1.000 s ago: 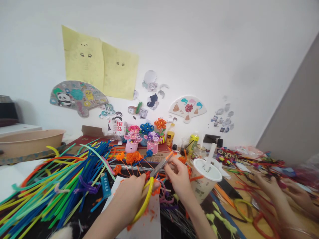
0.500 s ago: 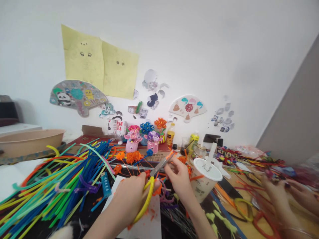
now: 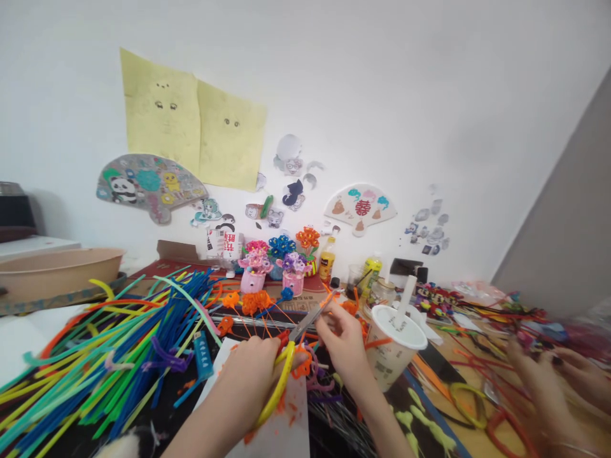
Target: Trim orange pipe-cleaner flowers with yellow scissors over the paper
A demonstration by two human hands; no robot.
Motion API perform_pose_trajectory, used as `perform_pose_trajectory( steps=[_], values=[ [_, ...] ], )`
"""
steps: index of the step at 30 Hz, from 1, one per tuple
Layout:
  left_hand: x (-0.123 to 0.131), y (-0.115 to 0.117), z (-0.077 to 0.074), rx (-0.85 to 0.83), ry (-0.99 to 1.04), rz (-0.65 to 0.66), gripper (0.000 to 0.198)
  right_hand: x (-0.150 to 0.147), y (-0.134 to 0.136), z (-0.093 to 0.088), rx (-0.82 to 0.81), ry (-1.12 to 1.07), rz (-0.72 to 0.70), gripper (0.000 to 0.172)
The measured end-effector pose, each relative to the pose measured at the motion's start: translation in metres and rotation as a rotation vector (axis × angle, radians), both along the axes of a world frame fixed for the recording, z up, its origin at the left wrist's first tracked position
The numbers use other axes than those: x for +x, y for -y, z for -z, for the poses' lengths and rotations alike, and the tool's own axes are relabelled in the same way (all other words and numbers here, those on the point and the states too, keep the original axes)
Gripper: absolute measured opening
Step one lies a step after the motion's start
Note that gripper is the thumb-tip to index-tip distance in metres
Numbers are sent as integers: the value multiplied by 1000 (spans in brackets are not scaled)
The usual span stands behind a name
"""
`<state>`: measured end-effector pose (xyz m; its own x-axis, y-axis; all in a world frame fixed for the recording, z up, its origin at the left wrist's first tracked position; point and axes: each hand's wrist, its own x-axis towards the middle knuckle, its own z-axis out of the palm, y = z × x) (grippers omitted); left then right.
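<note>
My left hand (image 3: pixel 248 375) is wrapped round the handles of a pair of scissors (image 3: pixel 280 388), one yellow and one red. The blades point up and to the right, slightly parted, toward the fingertips of my right hand (image 3: pixel 341 337). Those fingers pinch an orange pipe cleaner (image 3: pixel 329 291), its end showing above them near the blade tips. Below the hands lies a white sheet (image 3: pixel 281 432) scattered with orange fuzz clippings. Orange pipe-cleaner flowers (image 3: pixel 255 302) on thin stems stand just behind.
Loose coloured pipe cleaners (image 3: pixel 119 343) spread over the left side, beside a blue box (image 3: pixel 202 356). A lidded cup (image 3: pixel 394 343) with a straw stands close to my right forearm. At far right, another person's hands (image 3: pixel 544 381) work near more scissors (image 3: pixel 470 404). Potted pipe-cleaner flowers (image 3: pixel 293 280) line the back.
The scissor blades have parted a little and their tips sit slightly lower. More of the red handle shows. My right hand has hardly moved.
</note>
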<state>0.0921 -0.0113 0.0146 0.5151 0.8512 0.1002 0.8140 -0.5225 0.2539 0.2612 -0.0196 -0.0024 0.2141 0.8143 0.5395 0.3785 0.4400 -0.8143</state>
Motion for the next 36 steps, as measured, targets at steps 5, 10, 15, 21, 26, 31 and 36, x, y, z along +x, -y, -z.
perform_pose_trajectory(
  steps=[5, 10, 15, 21, 26, 31, 36],
  values=[
    [0, 0, -2, -28, -17, -13, 55, 1, 0, 1, -7, -33, -21, 18],
    [-2, 2, 0, -61, 71, 9, 47, -1, 0, 0, -20, -34, -32, 21],
    [-1, 2, -1, -38, 67, -5, 53, -6, 2, -1, -22, -10, -64, 19],
    [-1, 0, -3, -16, 8, -4, 62, -6, 3, -2, -2, 26, -50, 17],
    [-5, -2, -1, 41, 35, 51, 66, -7, 4, -4, -21, 22, -66, 15],
    [-4, -7, 5, 21, 69, 43, 63, -8, 4, -5, -7, 20, -50, 17],
    [-6, -7, 3, -42, 133, 70, 55, -7, 3, -3, -38, 11, -65, 16]
  ],
)
